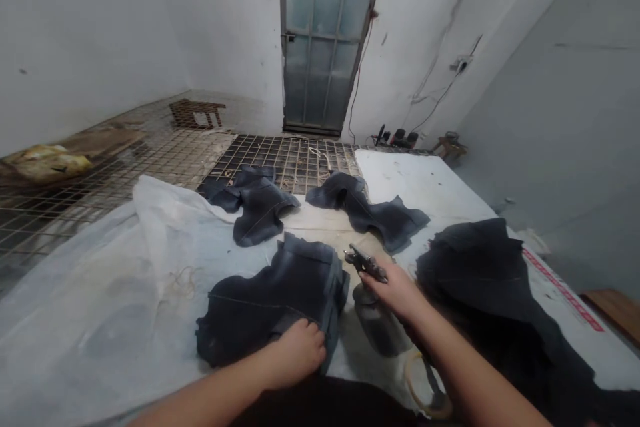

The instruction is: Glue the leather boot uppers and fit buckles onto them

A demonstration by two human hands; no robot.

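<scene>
At the bottom of the frame, 2 bare forearms reach in. The left hand [299, 350], low and just left of centre, lies knuckles up on the near edge of a folded stack of dark denim pieces [280, 297]; its fingers are curled down and press on the cloth, though whether they pinch a layer cannot be told. The right hand [395, 290], right of centre, is closed around a metal spray gun [365, 262], whose nozzle points toward the upper left over the top edge of the stack. The gun's dark cup [375, 320] hangs below the hand, and a pale hose [425, 387] loops from it toward the bottom edge.

The stack sits in the middle of the frame on a white plastic sheet [100, 293] that covers the lower left. To the right, a larger heap of dark fabric [485, 280] lies on the white table [425, 180], just beside the right forearm.

Farther up, 2 more denim bundles rest apart: one [257, 203] left of centre, one [370, 210] right of centre. Behind them a metal wire grid [295, 157] runs to the wall, where a grey door with frosted panes [325, 33] stands at top centre.
</scene>
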